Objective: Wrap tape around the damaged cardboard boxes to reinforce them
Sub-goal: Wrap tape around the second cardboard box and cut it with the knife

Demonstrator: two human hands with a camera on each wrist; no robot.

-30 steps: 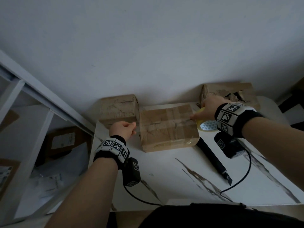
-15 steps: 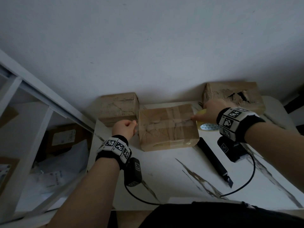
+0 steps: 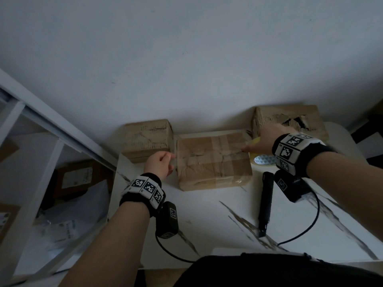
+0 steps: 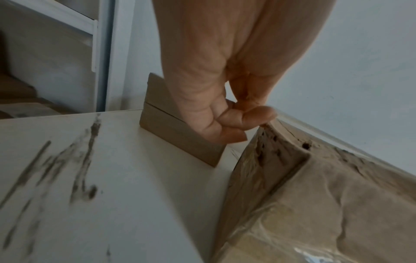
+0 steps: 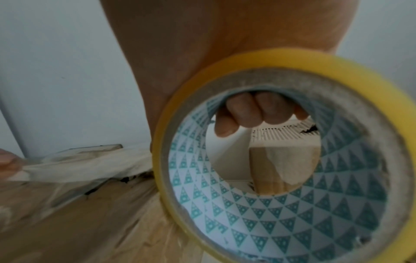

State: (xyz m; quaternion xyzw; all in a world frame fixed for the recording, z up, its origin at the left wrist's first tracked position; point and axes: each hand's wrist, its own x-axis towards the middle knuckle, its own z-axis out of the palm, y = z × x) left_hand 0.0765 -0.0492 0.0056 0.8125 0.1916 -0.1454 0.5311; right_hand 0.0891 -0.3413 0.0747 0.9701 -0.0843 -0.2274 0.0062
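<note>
Three worn cardboard boxes stand along the wall on the white table [image 3: 207,220]. The middle box [image 3: 213,162] carries clear tape bands. My left hand [image 3: 171,158] pinches the tape end at this box's upper left edge; in the left wrist view the left hand [image 4: 245,115] has thumb and forefinger pressed together above the middle box [image 4: 315,195]. My right hand [image 3: 248,147] grips the yellow tape roll [image 3: 262,160] at the box's right side. In the right wrist view my fingers [image 5: 243,113] hook through the tape roll [image 5: 247,222], and a clear tape strip [image 5: 78,167] runs left over the box.
The left box [image 3: 148,139] and the torn right box [image 3: 290,121] flank the middle one. A black utility knife [image 3: 266,199] lies to the right of the middle box. Wrist-camera cables trail over the table. White shelving [image 3: 41,141] with parcels stands at the left.
Hardly anything differs: both hands keep the tape strip stretched across the middle box, and the head view has shifted slightly.
</note>
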